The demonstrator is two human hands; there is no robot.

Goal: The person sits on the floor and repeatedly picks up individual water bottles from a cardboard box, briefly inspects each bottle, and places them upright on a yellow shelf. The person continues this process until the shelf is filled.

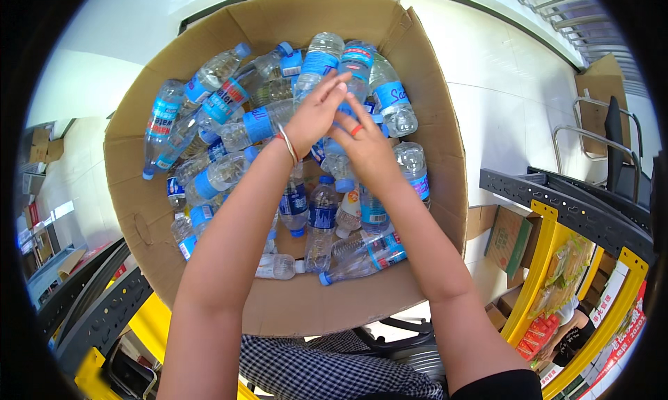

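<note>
Both bare hands are raised over a big open cardboard box (292, 316) holding many clear plastic bottles. My left hand (314, 118), with bracelets at the wrist, has its fingers stretched toward the upper right. My right hand (367, 153), a red ring on one finger, has its fingers apart and crosses close to the left fingertips. No held object shows in either hand. Just beyond the fingers lie a blue-labelled bottle (320, 62) and a bottle with a blue and red label (357, 59). Below the hands, a dark-blue-labelled bottle (321, 215) lies cap up.
Yellow and black metal racking (557, 226) stands on the right, with more racking (104, 309) at the lower left. A chair (612, 142) and cardboard (602, 87) are at the far right. Checked cloth (334, 372) covers my lap below the box.
</note>
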